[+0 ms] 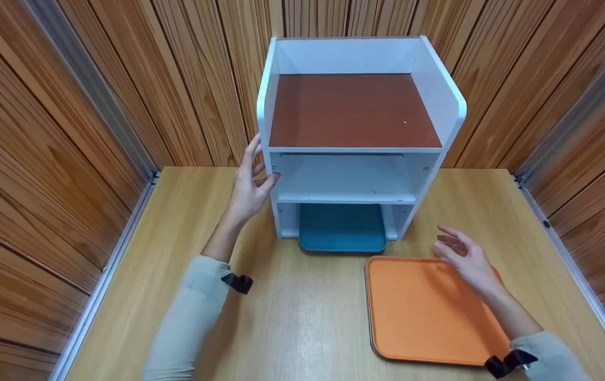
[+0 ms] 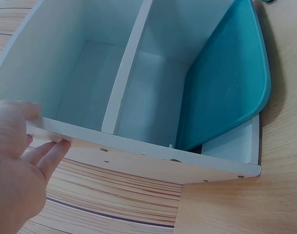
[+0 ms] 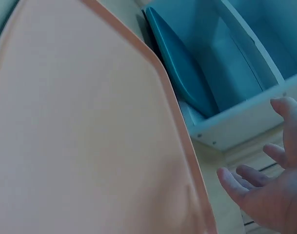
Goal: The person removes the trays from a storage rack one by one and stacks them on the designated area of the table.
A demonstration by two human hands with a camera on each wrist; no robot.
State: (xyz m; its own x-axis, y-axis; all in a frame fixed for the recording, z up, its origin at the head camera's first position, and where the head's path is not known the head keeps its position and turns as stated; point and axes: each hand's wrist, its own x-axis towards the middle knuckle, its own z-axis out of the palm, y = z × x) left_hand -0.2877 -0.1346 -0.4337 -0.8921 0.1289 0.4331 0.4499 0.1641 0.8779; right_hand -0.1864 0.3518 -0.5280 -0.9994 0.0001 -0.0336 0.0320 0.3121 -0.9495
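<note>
the white shelf unit (image 1: 342, 180) stands upright on the desk (image 1: 286, 317), from the centre to the top of the head view. at its left edge, the left hand (image 1: 249, 193) grips the side panel (image 2: 138, 145), thumb on the front edge and fingers against the outer face. the right hand (image 1: 466, 259), lower right of the frame, holds nothing: its thumb is spread from loosely bent fingers, over the upper right corner of the orange tray (image 1: 424, 312). that tray lies flat at lower right, in front of the unit; a dark edge shows along its left side, though i cannot tell whether that is a second tray. the teal tray (image 1: 342, 227) sits in the lowest compartment, near the centre of the frame, its front end jutting past the unit.

to work well here, i would hold the panel firmly but without pulling, since a tug from one side could twist the light-looking unit. the right hand would do best to stay clear of the teal tray's jutting end, and any lift of the orange tray calls for fingertips under the rim, as its flat face offers no grip.
</note>
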